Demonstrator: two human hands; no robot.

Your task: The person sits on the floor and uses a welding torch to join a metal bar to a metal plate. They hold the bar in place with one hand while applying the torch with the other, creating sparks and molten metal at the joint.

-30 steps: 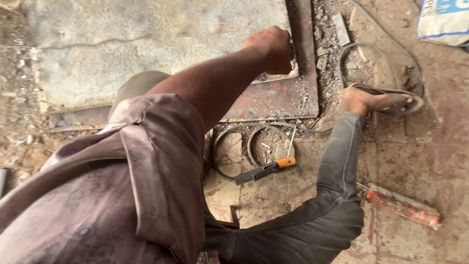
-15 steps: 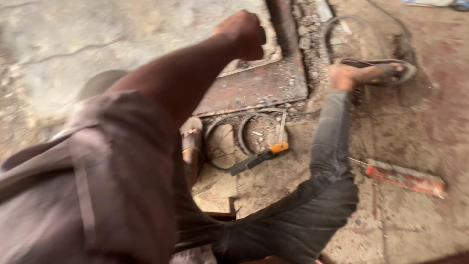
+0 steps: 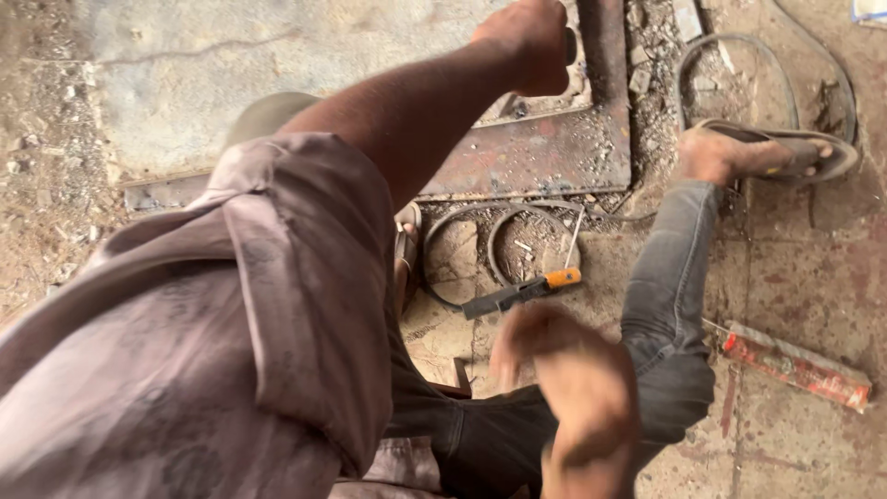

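My left hand (image 3: pixel 527 42) reaches far forward, its fist closed on the edge of a rusty metal frame (image 3: pixel 545 152) that lies on the ground. My right hand (image 3: pixel 564 370) comes in blurred at the lower middle, fingers apart and holding nothing. Just beyond it lies a tool with an orange handle (image 3: pixel 559 278) and a dark blade. My right leg in grey trousers (image 3: pixel 665 296) stretches out to a foot in a sandal (image 3: pixel 767 157).
Loops of grey wire (image 3: pixel 494 242) lie beside the tool. A worn red packet (image 3: pixel 796 366) lies on the stained floor at the right. A grey concrete slab (image 3: pixel 277 55) fills the upper left, with rubble along its left edge and by the frame.
My right hand has come into view at the lower middle, above the tool. The view has shifted slightly; my left hand stays on the frame.
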